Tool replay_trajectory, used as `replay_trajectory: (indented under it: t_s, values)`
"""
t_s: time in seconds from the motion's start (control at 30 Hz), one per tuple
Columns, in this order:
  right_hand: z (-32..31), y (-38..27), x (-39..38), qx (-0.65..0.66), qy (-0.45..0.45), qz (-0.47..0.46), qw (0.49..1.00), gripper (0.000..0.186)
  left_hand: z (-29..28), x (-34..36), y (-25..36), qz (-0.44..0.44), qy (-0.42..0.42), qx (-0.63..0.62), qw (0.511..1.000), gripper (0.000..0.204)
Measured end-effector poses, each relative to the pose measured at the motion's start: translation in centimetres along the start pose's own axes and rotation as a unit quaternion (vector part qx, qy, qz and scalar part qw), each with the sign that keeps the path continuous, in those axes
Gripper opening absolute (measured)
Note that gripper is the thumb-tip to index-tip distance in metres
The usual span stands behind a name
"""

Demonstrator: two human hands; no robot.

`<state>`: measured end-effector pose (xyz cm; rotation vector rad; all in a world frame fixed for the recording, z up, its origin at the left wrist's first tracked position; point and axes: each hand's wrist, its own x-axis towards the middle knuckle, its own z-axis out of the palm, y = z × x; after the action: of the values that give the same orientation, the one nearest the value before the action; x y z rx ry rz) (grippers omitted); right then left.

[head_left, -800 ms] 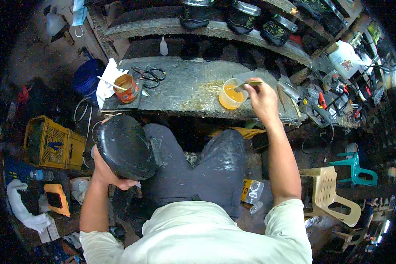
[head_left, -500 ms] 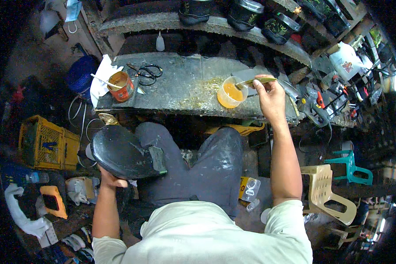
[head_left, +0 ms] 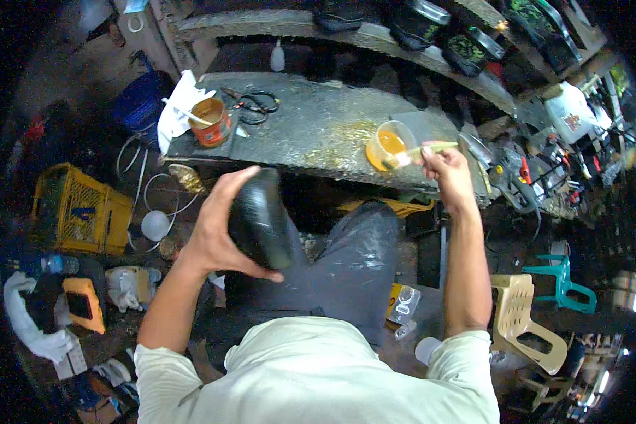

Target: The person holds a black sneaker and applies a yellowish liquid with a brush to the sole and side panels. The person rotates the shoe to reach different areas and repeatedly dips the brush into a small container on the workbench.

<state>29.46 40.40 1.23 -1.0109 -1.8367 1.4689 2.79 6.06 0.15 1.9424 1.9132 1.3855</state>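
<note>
My left hand [head_left: 215,226] is wrapped round a glossy black shoe [head_left: 261,219] above my left thigh, thumb on the near side and fingers along the far side. The shoe is tilted and slightly blurred. My right hand [head_left: 448,174] pinches the handle of a brush [head_left: 411,153] just over the bench's front edge. The brush head lies at the near right side of a clear plastic cup [head_left: 391,138] holding orange-yellow liquid. I cannot make out whether the bristles are inside the cup or in front of it.
On the bench [head_left: 304,127] are an orange-red can [head_left: 215,127] with a stick in it, scissors [head_left: 258,106] and a white cloth [head_left: 177,113]. A shelf [head_left: 261,27] with black shoes runs behind. A yellow crate [head_left: 81,208] stands left; tools [head_left: 519,177] and chairs [head_left: 526,318] are right.
My left hand has raised the shoe toward the middle and turned it on edge. The brush in my right hand has tilted, its head now at the cup's near right side. The view has shifted slightly.
</note>
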Motion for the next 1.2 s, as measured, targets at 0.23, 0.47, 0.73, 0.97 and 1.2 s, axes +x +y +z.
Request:
replay_trajectory:
  t_s: [0.23,0.47,0.73,0.97,1.2]
  values:
    - [1.0,-6.8,-9.5,0.179,-0.109,-0.145,0.967,0.035,-0.8,3.8,2.8,0.172,-0.086,0.112,0.975,0.111]
    - [2.8,-9.4,-12.4,0.13,-0.132,-0.186,0.965,0.027,-1.6,4.6,4.6,0.221,-0.109,0.156,0.957,0.105]
    - [3.8,-10.2,-12.8,0.11,-0.147,-0.232,0.955,0.023,-2.1,4.7,5.7,0.25,-0.096,0.208,0.941,0.07]
    - [4.4,-11.1,-13.0,0.096,-0.134,-0.338,0.927,0.022,-2.6,4.8,6.0,0.276,-0.086,0.257,0.922,0.051]
    - [4.7,-12.1,-12.8,0.046,-0.137,-0.39,0.909,0.019,-2.7,4.9,6.5,0.285,-0.082,0.27,0.916,0.046]
